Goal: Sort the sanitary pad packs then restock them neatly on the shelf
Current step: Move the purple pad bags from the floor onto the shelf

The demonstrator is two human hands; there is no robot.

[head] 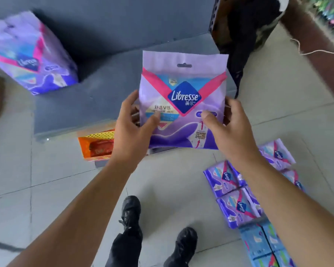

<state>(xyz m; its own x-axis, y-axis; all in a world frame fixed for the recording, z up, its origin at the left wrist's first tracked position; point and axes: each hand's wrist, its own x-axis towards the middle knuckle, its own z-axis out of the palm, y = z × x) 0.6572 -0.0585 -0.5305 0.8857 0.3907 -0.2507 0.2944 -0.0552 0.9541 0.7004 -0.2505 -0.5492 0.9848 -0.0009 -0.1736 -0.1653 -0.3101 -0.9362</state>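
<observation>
I hold a purple Libresse pad pack (183, 89) upright over the front of the grey shelf (108, 78). My left hand (132, 128) grips its lower left edge, thumb on the front. On the lower right edge, my right hand (229, 130) grips with its thumb across the front too. A row of matching purple packs (33, 56) stands on the shelf at the far left. On the floor to my right lie several purple packs (237, 191) and some blue packs (262, 245).
An orange box (96, 145) sits at the shelf's front edge, partly behind my left hand. A dark bag (245, 31) stands beside the shelf upright at the back right. My black shoes (131, 212) stand on the tiled floor below.
</observation>
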